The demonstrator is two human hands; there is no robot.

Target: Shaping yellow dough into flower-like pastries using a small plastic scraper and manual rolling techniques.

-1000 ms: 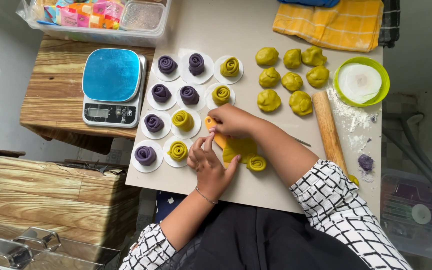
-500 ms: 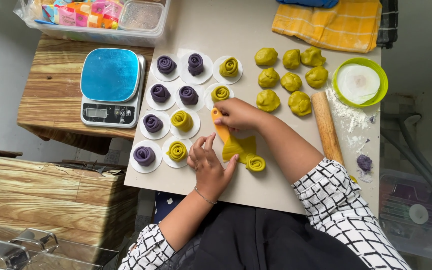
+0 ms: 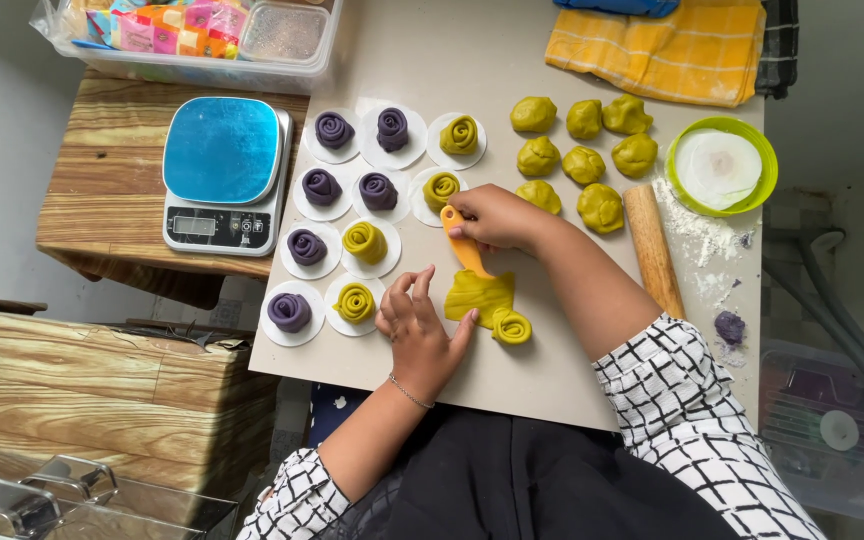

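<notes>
My right hand (image 3: 492,217) grips an orange scraper (image 3: 466,250) whose blade rests on a flat yellow-green dough piece (image 3: 480,296) on the beige board (image 3: 552,370). A rolled yellow-green dough spiral (image 3: 512,327) lies at that piece's lower right. My left hand (image 3: 420,325) rests on the board with fingers spread, its fingertips beside the flat dough. To the left stand purple dough rosettes (image 3: 322,187) and yellow-green rosettes (image 3: 364,242) on white paper rounds.
Several yellow-green dough balls (image 3: 582,150) lie at the back, beside a wooden rolling pin (image 3: 652,250) and a green-rimmed bowl (image 3: 722,165). A blue-topped kitchen scale (image 3: 224,170) sits on a wooden table to the left. A yellow cloth (image 3: 662,45) and a clear plastic bin (image 3: 202,35) are further back.
My right hand has shifted slightly right and back with the scraper. The left hand stays by the flat dough, fingers a little more spread.
</notes>
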